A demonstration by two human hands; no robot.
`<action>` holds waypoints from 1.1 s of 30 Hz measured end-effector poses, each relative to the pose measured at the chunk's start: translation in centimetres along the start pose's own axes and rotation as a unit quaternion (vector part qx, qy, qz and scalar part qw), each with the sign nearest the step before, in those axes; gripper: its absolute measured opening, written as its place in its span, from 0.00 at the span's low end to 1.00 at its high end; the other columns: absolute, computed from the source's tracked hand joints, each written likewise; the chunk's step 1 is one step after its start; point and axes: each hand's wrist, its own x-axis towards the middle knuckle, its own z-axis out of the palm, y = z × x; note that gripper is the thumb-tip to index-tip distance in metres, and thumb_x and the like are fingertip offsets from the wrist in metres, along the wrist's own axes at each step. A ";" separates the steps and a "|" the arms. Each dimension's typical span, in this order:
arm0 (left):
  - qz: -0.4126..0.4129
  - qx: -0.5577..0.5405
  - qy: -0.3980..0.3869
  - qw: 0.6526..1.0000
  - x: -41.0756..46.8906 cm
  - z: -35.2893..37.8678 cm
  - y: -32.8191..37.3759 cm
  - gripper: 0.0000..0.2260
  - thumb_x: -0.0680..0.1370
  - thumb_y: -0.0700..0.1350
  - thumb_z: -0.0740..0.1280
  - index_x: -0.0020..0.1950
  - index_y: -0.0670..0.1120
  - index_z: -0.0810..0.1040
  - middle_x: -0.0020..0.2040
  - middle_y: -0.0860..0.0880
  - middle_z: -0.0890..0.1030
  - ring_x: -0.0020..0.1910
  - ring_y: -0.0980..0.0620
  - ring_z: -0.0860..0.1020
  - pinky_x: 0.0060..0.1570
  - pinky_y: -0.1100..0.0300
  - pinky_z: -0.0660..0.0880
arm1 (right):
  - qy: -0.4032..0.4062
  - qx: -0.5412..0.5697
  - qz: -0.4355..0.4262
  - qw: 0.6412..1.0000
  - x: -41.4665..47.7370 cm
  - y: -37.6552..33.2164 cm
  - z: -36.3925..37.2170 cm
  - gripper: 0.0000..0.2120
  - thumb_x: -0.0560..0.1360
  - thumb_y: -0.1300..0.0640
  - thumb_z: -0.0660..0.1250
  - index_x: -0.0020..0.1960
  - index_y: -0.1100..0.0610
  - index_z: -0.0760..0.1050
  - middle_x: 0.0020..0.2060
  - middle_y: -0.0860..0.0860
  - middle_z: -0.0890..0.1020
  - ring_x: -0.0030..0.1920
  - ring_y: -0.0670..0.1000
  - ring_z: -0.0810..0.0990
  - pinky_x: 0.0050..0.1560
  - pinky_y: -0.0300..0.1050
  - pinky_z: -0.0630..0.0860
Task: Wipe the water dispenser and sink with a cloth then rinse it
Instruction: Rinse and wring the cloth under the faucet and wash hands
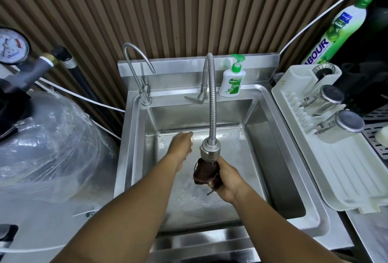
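The steel sink point(279, 157) fills the middle of the view, its floor wet. A flexible metal faucet hose point(212, 98) arches down from the back ledge to a spray head point(209, 151) over the basin. Just below that head, my right hand point(227, 180) grips a bunched dark brown cloth point(204, 173). My left hand point(182, 143) hangs over the basin floor to the left of the spray head, fingers loosely curled downward, holding nothing that I can see. A thin gooseneck water dispenser tap point(136, 69) stands at the sink's back left corner.
A green-capped soap pump bottle point(232, 79) stands on the back ledge. A white drying rack point(327, 153) with steel cups point(344, 125) sits right of the sink, behind it a tall green detergent bottle point(336, 31). A plastic-wrapped tank point(48, 143) with a pressure gauge point(11, 45) stands left.
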 end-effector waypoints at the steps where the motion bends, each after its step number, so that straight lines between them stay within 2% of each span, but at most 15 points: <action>1: 0.014 -0.003 0.007 1.000 0.7 -0.3 1.1 0.09 0.84 0.51 0.59 0.48 0.51 0.73 0.51 0.46 0.78 0.48 0.46 0.76 0.41 0.56 0.68 | -0.004 0.002 0.000 1.000 -0.3 0.0 -0.1 0.12 0.76 0.48 0.73 0.46 0.57 0.79 0.33 0.54 0.78 0.29 0.51 0.70 0.30 0.43 0.69; 4: 0.031 -0.047 0.015 0.998 3.4 -0.3 5.0 0.07 0.83 0.49 0.61 0.46 0.50 0.73 0.51 0.46 0.77 0.51 0.45 0.79 0.48 0.53 0.73 | -0.005 -0.003 -0.003 1.000 -1.3 -0.4 -0.1 0.08 0.74 0.53 0.75 0.42 0.55 0.78 0.31 0.54 0.77 0.28 0.52 0.69 0.30 0.44 0.67; 6: 0.021 -0.094 0.001 0.995 5.1 0.2 7.4 0.07 0.82 0.49 0.63 0.56 0.47 0.75 0.56 0.47 0.78 0.55 0.46 0.80 0.53 0.50 0.77 | 0.000 0.005 -0.004 1.000 -1.8 -0.8 0.0 0.07 0.74 0.54 0.74 0.43 0.55 0.78 0.30 0.53 0.78 0.28 0.51 0.70 0.30 0.44 0.66; 9: -0.023 -0.146 -0.020 0.989 7.5 0.8 9.7 0.16 0.80 0.49 0.65 0.66 0.45 0.76 0.62 0.46 0.78 0.60 0.46 0.79 0.59 0.44 0.78 | 0.003 0.013 -0.013 1.000 -2.3 -1.3 -0.1 0.06 0.76 0.57 0.71 0.43 0.56 0.76 0.28 0.52 0.77 0.26 0.49 0.71 0.29 0.42 0.66; 12: -0.047 -0.180 -0.016 0.982 10.4 1.0 10.4 0.19 0.75 0.46 0.67 0.65 0.45 0.78 0.62 0.43 0.81 0.62 0.46 0.79 0.51 0.46 0.80 | 0.002 0.012 -0.020 1.000 -2.6 -1.8 -0.3 0.05 0.78 0.58 0.68 0.44 0.56 0.77 0.27 0.51 0.77 0.25 0.50 0.70 0.26 0.41 0.65; 15: -0.044 -0.234 0.007 0.971 12.0 1.8 10.0 0.21 0.70 0.44 0.67 0.63 0.42 0.78 0.59 0.41 0.84 0.59 0.44 0.81 0.53 0.47 0.79 | 0.007 0.019 -0.018 1.000 -2.6 -2.2 -0.4 0.06 0.79 0.59 0.66 0.45 0.57 0.79 0.27 0.51 0.77 0.23 0.49 0.70 0.25 0.40 0.64; 18: 0.054 -0.148 0.080 0.984 10.8 3.0 8.9 0.10 0.72 0.46 0.72 0.49 0.43 0.79 0.47 0.46 0.84 0.45 0.48 0.79 0.39 0.57 0.73 | 0.008 0.013 -0.016 1.000 -2.3 -2.2 -0.2 0.06 0.80 0.60 0.65 0.47 0.58 0.80 0.27 0.52 0.78 0.23 0.49 0.71 0.27 0.41 0.62; 20: 0.176 -0.048 0.086 0.979 10.0 3.6 7.7 0.09 0.78 0.51 0.70 0.46 0.46 0.76 0.43 0.51 0.82 0.42 0.49 0.77 0.41 0.57 0.72 | 0.009 0.015 -0.009 1.000 -2.1 -2.0 -0.1 0.06 0.80 0.60 0.65 0.47 0.58 0.80 0.27 0.52 0.77 0.23 0.49 0.70 0.28 0.41 0.62; 22: 0.242 0.091 0.047 0.965 9.6 3.1 6.8 0.09 0.81 0.52 0.63 0.59 0.53 0.78 0.53 0.52 0.83 0.49 0.48 0.80 0.49 0.55 0.75 | 0.012 0.020 0.000 1.000 -1.8 -1.9 0.0 0.07 0.80 0.59 0.65 0.47 0.57 0.80 0.27 0.52 0.77 0.24 0.49 0.70 0.26 0.40 0.65; 23: 0.261 0.184 0.022 0.947 9.8 2.3 6.4 0.14 0.82 0.51 0.61 0.68 0.57 0.74 0.58 0.52 0.82 0.50 0.48 0.80 0.50 0.55 0.76 | 0.013 0.024 0.005 1.000 -1.8 -1.9 0.0 0.06 0.80 0.58 0.66 0.47 0.58 0.81 0.27 0.52 0.78 0.24 0.49 0.71 0.26 0.40 0.67; 25: 0.278 0.312 -0.023 0.908 9.3 0.3 6.4 0.25 0.81 0.49 0.61 0.77 0.64 0.61 0.67 0.55 0.78 0.51 0.48 0.81 0.51 0.53 0.79 | 0.011 0.032 0.014 0.999 -1.7 -1.9 0.2 0.06 0.80 0.57 0.67 0.47 0.58 0.81 0.27 0.52 0.78 0.24 0.48 0.72 0.26 0.40 0.69; 26: 0.282 0.336 -0.035 0.898 8.8 -0.6 6.4 0.30 0.80 0.48 0.62 0.79 0.66 0.56 0.72 0.57 0.75 0.54 0.49 0.81 0.53 0.51 0.80 | 0.011 0.037 0.017 0.999 -1.7 -1.8 0.2 0.07 0.80 0.57 0.67 0.47 0.58 0.81 0.27 0.52 0.78 0.24 0.48 0.72 0.26 0.39 0.69; 28: 0.272 0.323 -0.043 0.905 6.9 -2.3 5.7 0.33 0.80 0.45 0.63 0.81 0.64 0.53 0.74 0.61 0.67 0.61 0.52 0.77 0.62 0.50 0.77 | 0.014 0.045 0.021 0.999 -1.6 -1.4 0.0 0.08 0.80 0.56 0.67 0.47 0.59 0.82 0.27 0.52 0.78 0.25 0.49 0.71 0.25 0.39 0.70; 31: 0.253 0.275 -0.058 0.926 4.3 -4.5 1.8 0.25 0.82 0.42 0.63 0.80 0.52 0.64 0.71 0.53 0.75 0.69 0.50 0.75 0.66 0.55 0.73 | 0.024 0.068 0.029 0.997 -1.7 -0.6 -0.7 0.10 0.81 0.54 0.67 0.50 0.59 0.82 0.29 0.54 0.78 0.26 0.50 0.71 0.25 0.39 0.71; 33: 0.224 0.244 -0.073 0.941 1.6 -5.1 -1.7 0.19 0.81 0.46 0.65 0.72 0.51 0.74 0.58 0.54 0.82 0.61 0.48 0.80 0.58 0.55 0.75 | 0.033 0.085 0.037 0.995 -1.9 0.3 -1.0 0.11 0.82 0.52 0.65 0.51 0.59 0.81 0.29 0.54 0.80 0.25 0.50 0.72 0.27 0.41 0.72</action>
